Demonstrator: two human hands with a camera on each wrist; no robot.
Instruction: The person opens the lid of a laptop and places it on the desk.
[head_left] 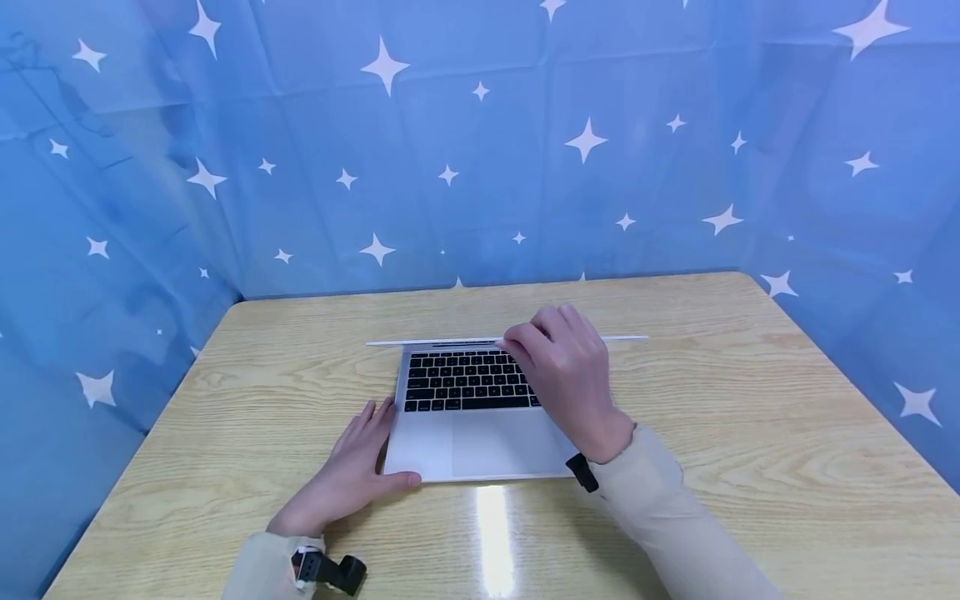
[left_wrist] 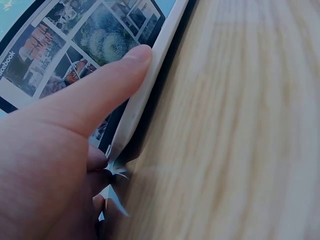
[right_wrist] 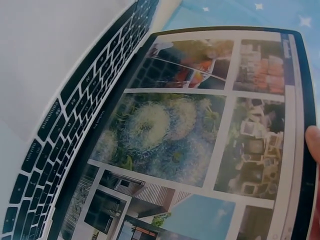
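A silver laptop (head_left: 495, 442) with black keys stands unfolded on the wooden table. Its lid (head_left: 390, 342) is seen nearly edge-on in the head view. My right hand (head_left: 566, 375) pinches the top edge of the lid near its middle; in the right wrist view a fingertip (right_wrist: 313, 142) lies on the screen's border. The lit screen (right_wrist: 165, 135) shows a grid of pictures. My left hand (head_left: 352, 462) rests at the base's front left corner, fingers stretched along the left side. Its thumb (left_wrist: 115, 80) lies straight over the front edge.
The wooden table (head_left: 750, 400) extends on both sides of the laptop, with a bright light reflection in front. A blue curtain (head_left: 510, 167) with white stars hangs behind and to the sides. Black straps (head_left: 330, 571) circle the wrists.
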